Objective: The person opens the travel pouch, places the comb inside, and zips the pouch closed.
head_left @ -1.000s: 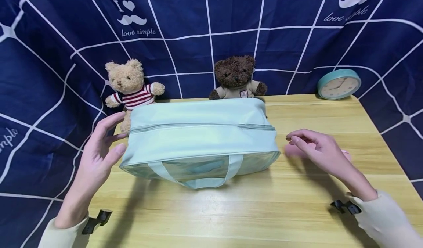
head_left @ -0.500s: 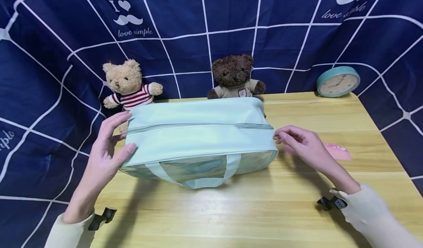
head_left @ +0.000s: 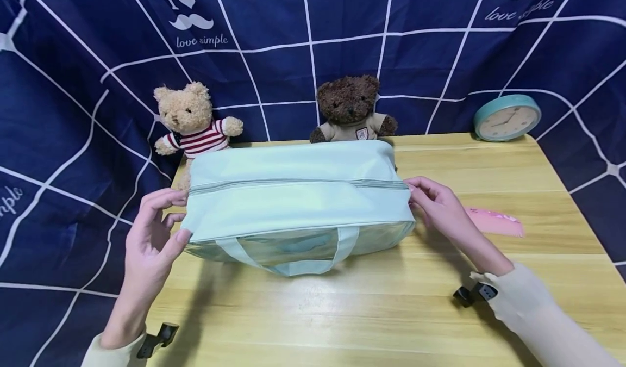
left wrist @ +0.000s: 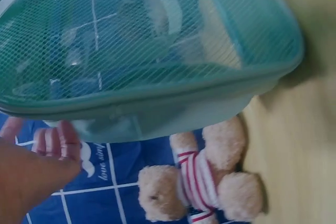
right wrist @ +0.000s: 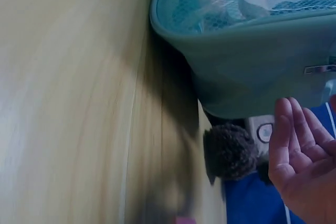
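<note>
A pale blue zippered bag (head_left: 298, 204) with clear mesh panels and a fabric handle stands in the middle of the table. At its left end is my left hand (head_left: 149, 242), thumb by the front corner and fingers loosely bent against the end. The left wrist view shows these fingers (left wrist: 63, 140) beside the bag's edge. My right hand (head_left: 442, 209) reaches the right end, thumb and forefinger close together where the zipper finishes. A metal zipper slider (right wrist: 319, 69) shows there in the right wrist view, above the other fingers; whether the thumb and forefinger pinch its pull is hidden.
A beige teddy bear (head_left: 188, 119) in a striped top sits behind the bag at left, a dark brown bear (head_left: 348, 103) behind its middle. A teal clock (head_left: 507, 118) stands at the back right. A pink comb (head_left: 496, 223) lies right of the right hand.
My right hand has moved left from above the comb to the bag's right end, uncovering the comb. My left hand came to the bag's left end, then slid slightly off its top corner.
</note>
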A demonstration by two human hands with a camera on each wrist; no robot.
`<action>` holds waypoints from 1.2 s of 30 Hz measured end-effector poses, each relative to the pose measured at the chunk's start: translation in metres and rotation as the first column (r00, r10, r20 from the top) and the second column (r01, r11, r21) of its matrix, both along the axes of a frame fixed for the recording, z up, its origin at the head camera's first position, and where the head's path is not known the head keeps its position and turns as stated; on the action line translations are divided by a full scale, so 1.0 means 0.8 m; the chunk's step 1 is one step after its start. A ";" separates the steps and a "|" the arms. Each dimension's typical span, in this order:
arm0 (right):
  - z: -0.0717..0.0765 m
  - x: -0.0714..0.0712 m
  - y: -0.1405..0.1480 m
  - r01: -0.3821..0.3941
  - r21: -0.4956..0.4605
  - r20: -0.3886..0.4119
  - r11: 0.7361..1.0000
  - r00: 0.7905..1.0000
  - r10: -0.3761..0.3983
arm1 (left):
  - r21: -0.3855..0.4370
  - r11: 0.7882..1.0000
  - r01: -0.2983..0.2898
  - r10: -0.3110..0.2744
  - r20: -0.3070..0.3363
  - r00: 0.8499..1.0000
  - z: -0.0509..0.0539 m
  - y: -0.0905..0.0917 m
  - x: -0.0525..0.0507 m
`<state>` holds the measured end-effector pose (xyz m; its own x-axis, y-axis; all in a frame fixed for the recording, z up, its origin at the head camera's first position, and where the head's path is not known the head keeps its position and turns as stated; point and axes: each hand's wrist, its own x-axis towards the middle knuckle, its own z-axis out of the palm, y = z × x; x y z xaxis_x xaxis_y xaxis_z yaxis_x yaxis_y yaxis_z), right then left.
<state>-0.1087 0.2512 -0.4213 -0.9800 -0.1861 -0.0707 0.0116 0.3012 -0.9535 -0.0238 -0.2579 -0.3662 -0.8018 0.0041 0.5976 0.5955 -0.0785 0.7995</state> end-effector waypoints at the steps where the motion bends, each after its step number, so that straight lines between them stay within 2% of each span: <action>1: 0.000 -0.002 -0.001 0.007 -0.022 0.017 1.000 1.000 -0.006 | 0.036 0.999 0.008 -0.007 -0.018 1.000 -0.004 0.000 0.001; 5: -0.002 -0.007 -0.005 0.034 -0.111 0.074 0.993 0.997 -0.026 | 0.164 0.985 0.059 -0.046 -0.079 0.996 -0.016 0.005 0.003; 10: -0.004 -0.011 -0.009 0.053 -0.235 0.116 0.971 0.993 -0.026 | 0.286 0.953 0.100 -0.075 -0.097 0.992 -0.025 0.013 0.003; 13: -0.006 -0.011 -0.014 0.048 -0.332 0.116 0.942 0.993 -0.010 | 0.325 0.942 0.088 -0.057 -0.104 0.993 -0.030 0.015 0.006; 16: -0.006 -0.011 -0.021 0.029 -0.428 0.107 0.903 0.994 0.018 | 0.336 0.940 0.059 -0.024 -0.107 0.994 -0.032 0.015 0.010; 22: -0.009 -0.011 -0.028 -0.032 -0.533 0.104 0.846 0.989 0.103 | 0.357 0.934 0.009 0.020 -0.079 0.997 -0.035 0.016 0.015; 25: -0.013 -0.008 -0.026 -0.060 -0.558 0.131 0.827 0.979 0.160 | 0.372 0.928 0.007 0.012 -0.050 0.999 -0.038 0.020 0.012; 29: -0.019 0.000 -0.025 -0.087 -0.538 0.182 0.838 0.959 0.217 | 0.422 0.907 -0.004 0.023 -0.039 0.999 -0.043 0.027 0.013; 31: -0.022 0.004 -0.024 -0.095 -0.546 0.200 0.833 0.950 0.239 | 0.448 0.894 -0.012 0.035 -0.042 0.999 -0.045 0.030 0.014; 33: -0.023 0.007 -0.022 -0.107 -0.570 0.200 0.815 0.944 0.264 | 0.468 0.884 -0.017 0.042 -0.045 0.998 -0.047 0.032 0.014; 36: -0.023 0.010 -0.018 -0.148 -0.570 0.152 0.808 0.948 0.281 | 0.481 0.876 -0.018 0.046 -0.047 0.998 -0.046 0.033 0.013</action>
